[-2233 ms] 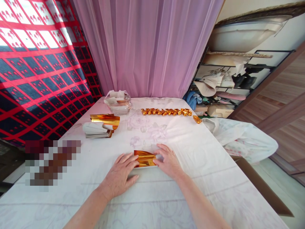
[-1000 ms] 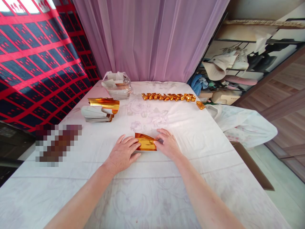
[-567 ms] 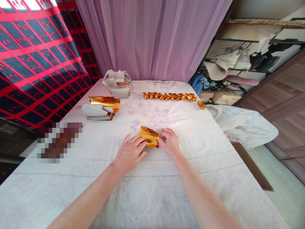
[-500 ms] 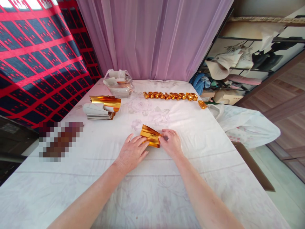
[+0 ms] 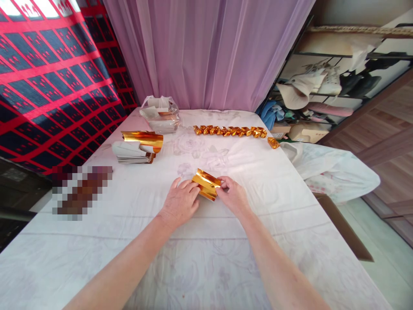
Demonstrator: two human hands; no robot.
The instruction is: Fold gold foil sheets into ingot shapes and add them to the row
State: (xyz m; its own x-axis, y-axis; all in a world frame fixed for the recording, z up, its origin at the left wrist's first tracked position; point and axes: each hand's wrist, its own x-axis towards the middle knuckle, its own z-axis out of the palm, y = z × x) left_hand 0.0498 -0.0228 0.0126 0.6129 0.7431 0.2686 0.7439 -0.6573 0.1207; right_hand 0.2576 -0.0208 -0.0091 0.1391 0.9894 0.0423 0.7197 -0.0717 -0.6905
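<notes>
A sheet of gold foil paper (image 5: pixel 207 184), its long edges folded up, rests on the tablecloth between my hands. My left hand (image 5: pixel 180 201) has its fingertips closed on the sheet's left end; the thumb side is partly hidden beneath the hand. At the opposite end, my right hand (image 5: pixel 234 194) pinches the paper between thumb and fingers. Farther back lies a row of folded gold foil pieces (image 5: pixel 229 131), with one single folded piece (image 5: pixel 273 143) apart at its right end.
A stack of paper sheets (image 5: pixel 133 153) with a curled gold sheet (image 5: pixel 145 138) sits back left. Behind it stands a clear plastic bag (image 5: pixel 160 114) holding paper. The white-clothed table (image 5: pixel 206 262) meets a purple curtain (image 5: pixel 206 51); a shelf with shoes (image 5: pixel 329 82) is right.
The foil sheet has shifted slightly right and its upper edge now stands more folded. The left fingers have drawn closer together; the right hand stays at the right end.
</notes>
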